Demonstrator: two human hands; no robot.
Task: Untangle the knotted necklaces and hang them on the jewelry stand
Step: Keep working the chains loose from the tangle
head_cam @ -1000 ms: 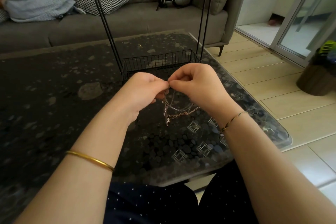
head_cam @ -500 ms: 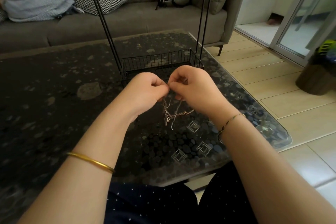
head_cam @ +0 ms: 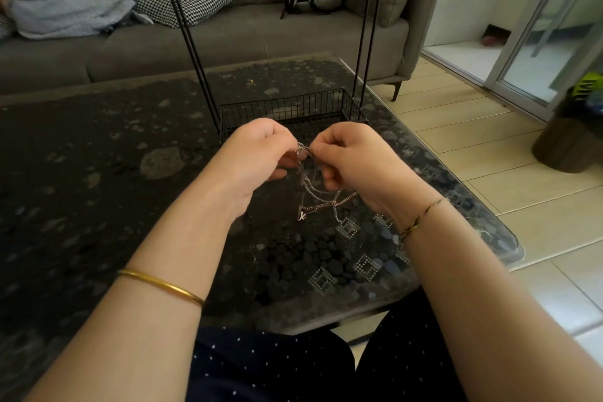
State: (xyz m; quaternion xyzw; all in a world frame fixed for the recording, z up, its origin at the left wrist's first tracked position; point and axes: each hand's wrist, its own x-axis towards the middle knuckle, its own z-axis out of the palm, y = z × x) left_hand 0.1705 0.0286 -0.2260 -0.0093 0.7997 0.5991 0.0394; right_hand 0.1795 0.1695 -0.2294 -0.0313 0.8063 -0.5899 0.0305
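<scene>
A tangle of thin silver and rose-gold necklaces (head_cam: pixel 318 199) hangs above the dark table, with a small pendant at its lowest point. My left hand (head_cam: pixel 257 157) and my right hand (head_cam: pixel 352 160) are held close together and both pinch the knot at the top of the chains with curled fingers. Loops of chain droop below and between the two hands. The black wire jewelry stand (head_cam: pixel 287 108) rises just beyond my hands; its basket base sits on the table and its thin uprights run out of the top of the frame.
The dark pebble-patterned glass table (head_cam: pixel 98 173) ends at a rounded corner on the right. A grey sofa (head_cam: pixel 261 36) with a checked cushion, a blue cloth and a backpack stands behind it. Tiled floor and a dark pot lie to the right.
My hands have drawn slightly apart, so the knot now shows between the fingertips. The hanging loops have shifted and spread a little toward the right.
</scene>
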